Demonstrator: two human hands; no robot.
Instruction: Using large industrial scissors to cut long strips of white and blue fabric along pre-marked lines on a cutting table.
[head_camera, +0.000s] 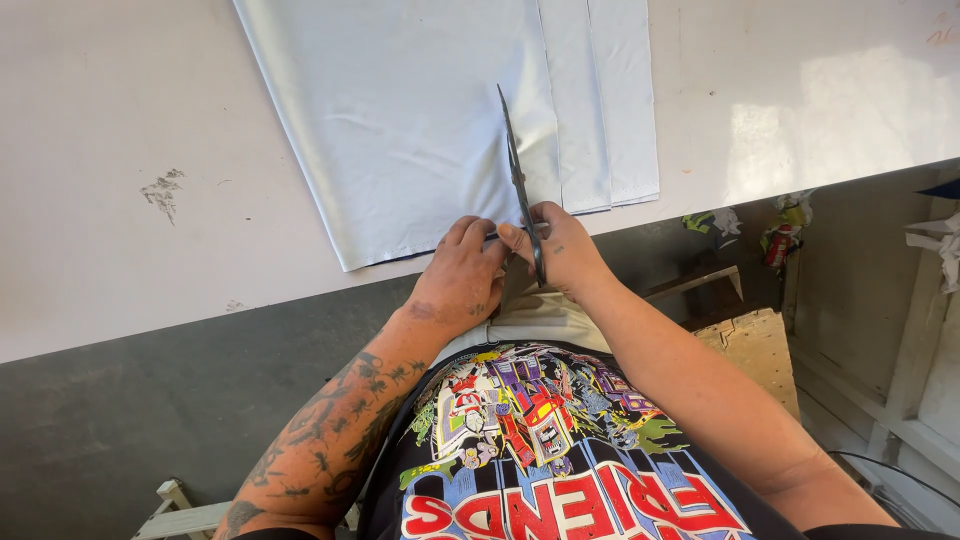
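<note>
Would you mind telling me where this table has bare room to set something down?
Free: table left of the pale fabric, and right of its folded strips. Crowded: near edge, where both hands work the scissors.

A broad white surface (110, 130) fills the far side, scuffed by a grey mark (162, 192) at left, with a bright patch of sunlight (830, 110) at right. Below its near edge lies a dark floor (120, 420). To the right stand a worn wooden block (757, 350), white framing (900, 380) and scattered colourful scraps (785, 230).
</note>
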